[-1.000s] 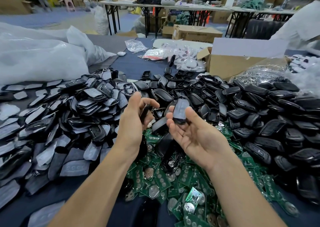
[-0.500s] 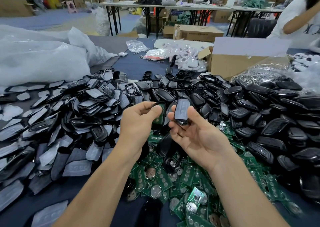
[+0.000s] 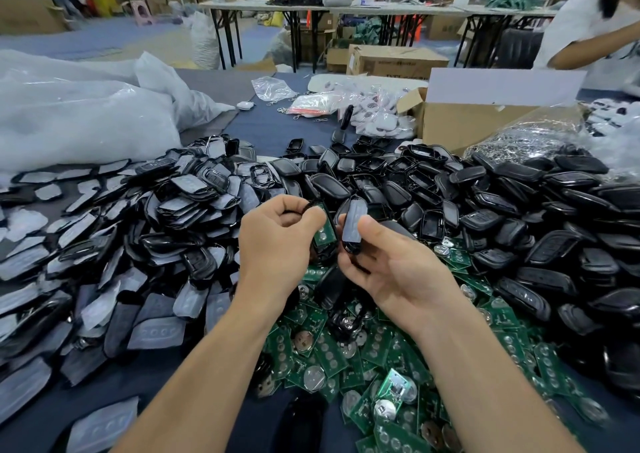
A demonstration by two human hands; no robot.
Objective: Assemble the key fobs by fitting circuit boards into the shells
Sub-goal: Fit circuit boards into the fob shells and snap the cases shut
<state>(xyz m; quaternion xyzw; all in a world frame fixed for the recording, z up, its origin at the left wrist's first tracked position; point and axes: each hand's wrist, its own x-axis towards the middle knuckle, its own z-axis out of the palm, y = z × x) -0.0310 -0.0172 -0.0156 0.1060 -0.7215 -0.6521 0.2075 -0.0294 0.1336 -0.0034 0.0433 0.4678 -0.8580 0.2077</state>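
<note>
1. Print on the brown carton (image 3: 394,61) beyond the circuit-board heap (image 3: 346,366) is too blurred to read.
2. Open cardboard box (image 3: 467,123) far right of the heap; contents hidden.
3. Above the heap, the left hand (image 3: 277,245) curls round a black shell (image 3: 320,250) carrying a green board (image 3: 325,231); the right hand (image 3: 391,265) pinches an oblong, grey-lined shell half (image 3: 353,224) just beside it.
4. Glossy black shells (image 3: 519,210) right of the heap; grey rubbery pads (image 3: 104,245) left.

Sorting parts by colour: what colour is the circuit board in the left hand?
Green: the circuit board shows best in the head view.
</note>
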